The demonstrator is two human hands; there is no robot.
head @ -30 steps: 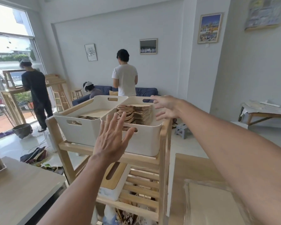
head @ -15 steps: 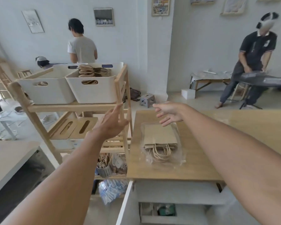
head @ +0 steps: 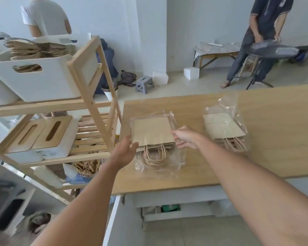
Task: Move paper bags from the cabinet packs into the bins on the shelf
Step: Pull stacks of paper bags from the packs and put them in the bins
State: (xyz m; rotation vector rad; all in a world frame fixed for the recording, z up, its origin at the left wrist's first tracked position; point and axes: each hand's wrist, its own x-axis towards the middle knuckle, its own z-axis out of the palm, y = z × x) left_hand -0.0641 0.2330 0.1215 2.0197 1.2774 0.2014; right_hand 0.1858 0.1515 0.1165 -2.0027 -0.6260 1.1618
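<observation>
Here the left hand is spread wide at the left edge of a plastic-wrapped pack of paper bags lying on the tabletop near its left edge; whether it touches is unclear. The right hand, fingers loosely unfurled, meets the pack's right edge. A second pack lies well apart rightward. The shelf stands just beside, its white bin holding bags.

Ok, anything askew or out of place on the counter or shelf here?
Nothing serious. The cabinet door below the counter hangs open, and the paper bags in the white bin fan out above its rim. Both packs lie flat in loose plastic wrap.
</observation>
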